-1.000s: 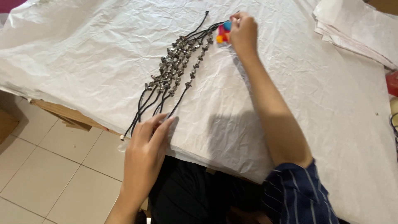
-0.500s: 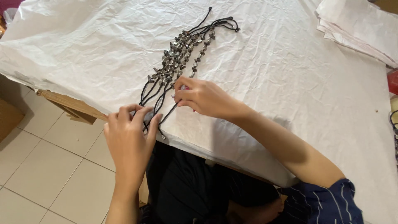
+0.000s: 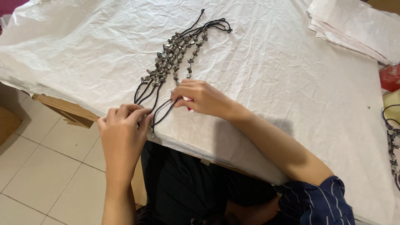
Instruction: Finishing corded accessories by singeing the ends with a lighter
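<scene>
My left hand pinches the near cord ends of the beaded black necklaces lying on the paper-covered worktop, while my right hand closes on neighbouring cords.

Open paper all round, clutter only at the far right

The beaded black cords run down the middle of the white paper sheet, with the left hand and right hand across their near ends; bare paper lies wide on both sides. A stack of folded sheets, a red object and another cord bundle crowd the right edge.
</scene>
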